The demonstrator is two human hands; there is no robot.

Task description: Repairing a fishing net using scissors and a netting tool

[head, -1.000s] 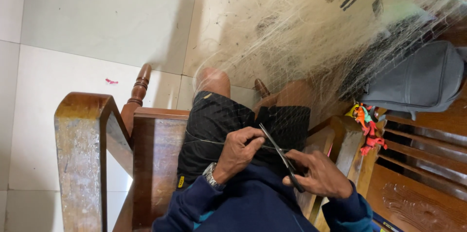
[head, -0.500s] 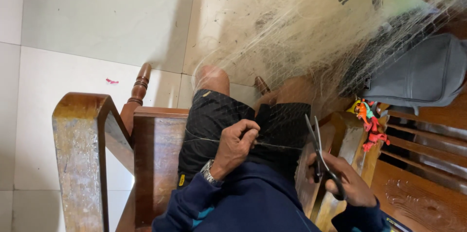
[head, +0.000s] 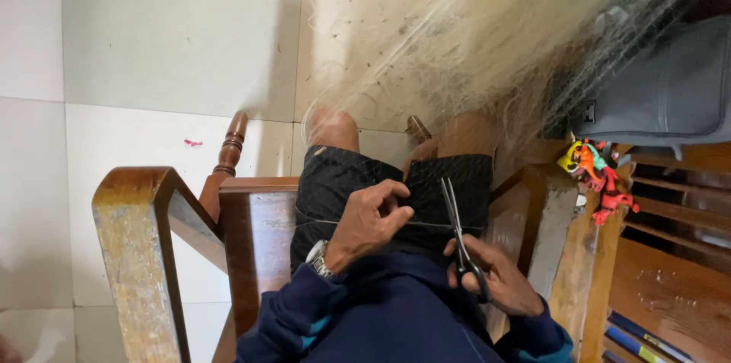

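Observation:
I sit in a wooden chair [head: 251,241] with a pale fishing net [head: 457,51] spread from my knees across the floor. My left hand [head: 369,218] pinches a thin line of the net against my dark shorts [head: 343,180]. My right hand [head: 495,279] grips the handles of dark scissors [head: 455,226]. Their blades point up and away from me, tips close to the taut line just right of my left hand. A watch sits on my left wrist [head: 318,256].
A wooden armrest [head: 137,256] stands at the left. A grey bag [head: 662,89] lies on a wooden bench [head: 670,256] at the right, with a bunch of colourful small things [head: 598,169] beside it. White floor tiles [head: 167,43] lie ahead.
My right hand swung the scissors out to the right and has brought them back toward the line. My left hand has kept its pinch on the net.

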